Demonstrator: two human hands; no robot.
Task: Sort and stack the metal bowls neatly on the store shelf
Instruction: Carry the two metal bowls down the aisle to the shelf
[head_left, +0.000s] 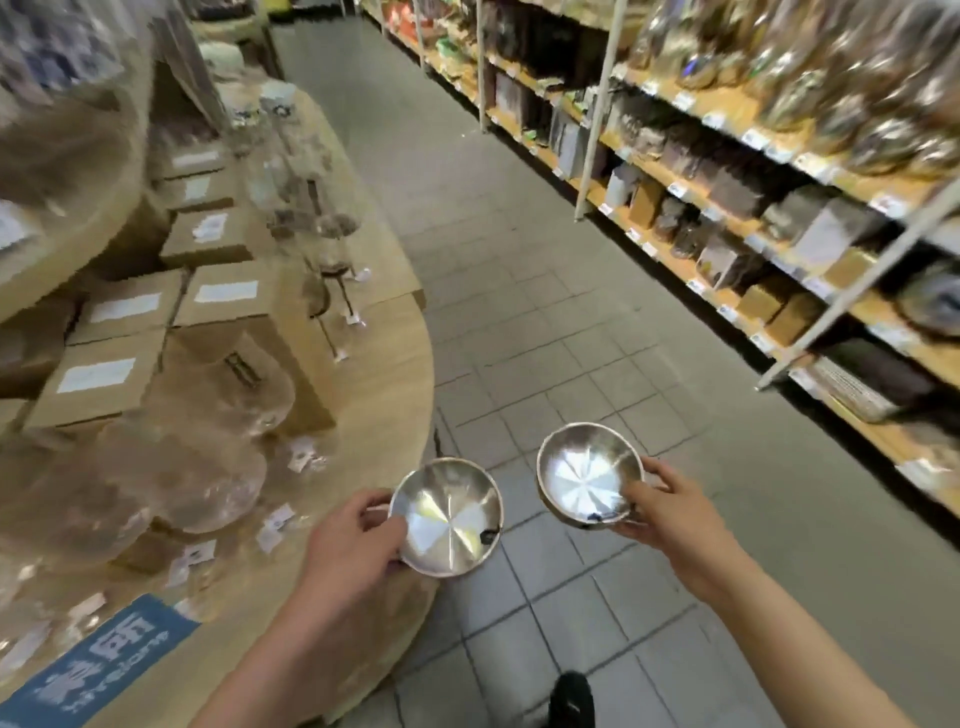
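I hold two small shiny metal bowls over the aisle floor, both with their open side up. My left hand (358, 540) grips the left metal bowl (448, 519) at its left rim, thumb on the inside. My right hand (670, 514) pinches the right metal bowl (589, 475) at its lower right rim. The two bowls are apart, the right one slightly higher. Each carries a small dark mark near its lower rim.
A round wooden display table (384, 395) on the left carries cardboard boxes (98, 379), clear glass bowls (208, 478) and stemmed glasses (332, 244). Long wooden store shelves (727, 291) full of goods line the right. A grey tiled aisle (519, 312) runs between. My dark shoe (571, 699) shows below.
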